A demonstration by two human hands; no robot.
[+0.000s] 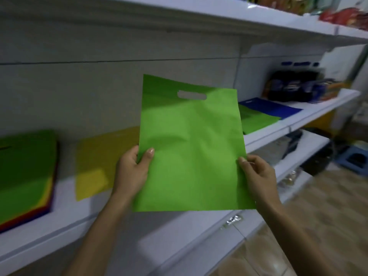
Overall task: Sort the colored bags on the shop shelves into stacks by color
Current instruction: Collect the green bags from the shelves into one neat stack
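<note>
I hold a flat green bag (189, 146) with a cut-out handle upright in front of the white shelf (67, 222). My left hand (132, 172) pinches its left edge, thumb on the front. My right hand (256, 176) pinches its right edge. On the shelf at far left lies a mixed stack of bags (23, 176) with a green one on top. A yellow bag (99, 162) lies flat behind my left hand. To the right, partly hidden by the held bag, lie another green bag (256, 120) and a blue bag (272, 108).
Dark packaged goods (294, 88) stand at the shelf's far right end. An upper shelf (219, 14) carries colourful packets. Lower shelves (298, 148) hold more goods. A blue plastic stool (352, 158) stands on the tiled floor (318, 216) at right.
</note>
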